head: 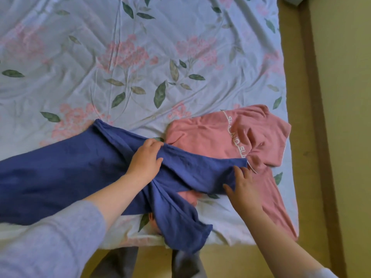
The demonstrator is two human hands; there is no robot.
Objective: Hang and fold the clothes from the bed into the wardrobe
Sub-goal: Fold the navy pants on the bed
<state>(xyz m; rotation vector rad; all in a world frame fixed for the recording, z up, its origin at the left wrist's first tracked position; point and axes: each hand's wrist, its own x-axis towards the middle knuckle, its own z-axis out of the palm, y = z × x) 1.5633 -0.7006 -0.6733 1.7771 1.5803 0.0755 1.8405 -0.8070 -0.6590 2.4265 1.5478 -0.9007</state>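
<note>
A blue shirt (pixel 60 173) lies crumpled on the flowery bed (pixel 140 57), at about 8 o'clock, with one end hanging off the near edge. A pink shirt (pixel 230 133) with white letters lies at 4 o'clock, partly under it. The left hand (pixel 146 159) grips a bunch of the blue shirt. The right hand (pixel 245 187) has its fingers spread wide, with the tips touching the blue shirt's edge.

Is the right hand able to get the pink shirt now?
Probably yes: the right hand rests at the edge of the blue garment, right beside the pink shirt, with nothing between them.
</note>
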